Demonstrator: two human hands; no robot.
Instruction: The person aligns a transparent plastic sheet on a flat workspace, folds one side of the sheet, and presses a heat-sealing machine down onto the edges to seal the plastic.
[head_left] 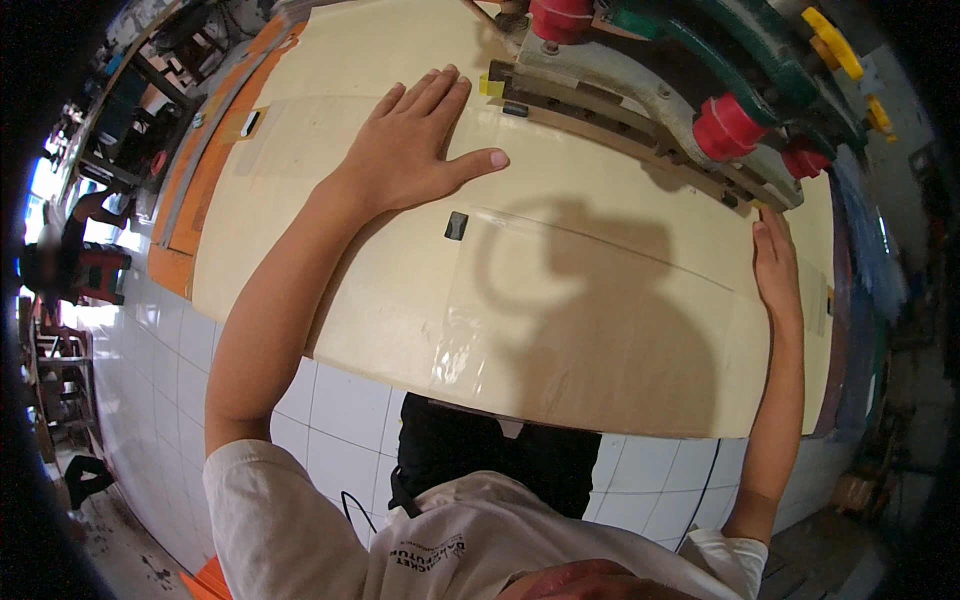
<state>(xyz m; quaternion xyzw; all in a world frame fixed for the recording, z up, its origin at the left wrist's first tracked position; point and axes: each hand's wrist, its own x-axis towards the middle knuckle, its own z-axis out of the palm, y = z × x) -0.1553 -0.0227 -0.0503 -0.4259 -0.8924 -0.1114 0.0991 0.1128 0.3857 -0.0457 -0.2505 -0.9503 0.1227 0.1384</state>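
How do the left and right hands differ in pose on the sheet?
The left hand lies palm-down with fingers spread, well in from the edge of the pale sheet; the right hand rests at the sheet's right edge, fingers together. The left hand sits just left of the machine's wooden bar; the right hand is below the bar's far end. Both touch the sheet and hold nothing.

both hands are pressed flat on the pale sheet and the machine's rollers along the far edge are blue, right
Not quite: the rollers are red, not blue, as the head view shows. The rest holds: the left hand lies flat with spread fingers on the pale sheet, and the right hand is pressed flat near its right edge, by the machine along the far edge.
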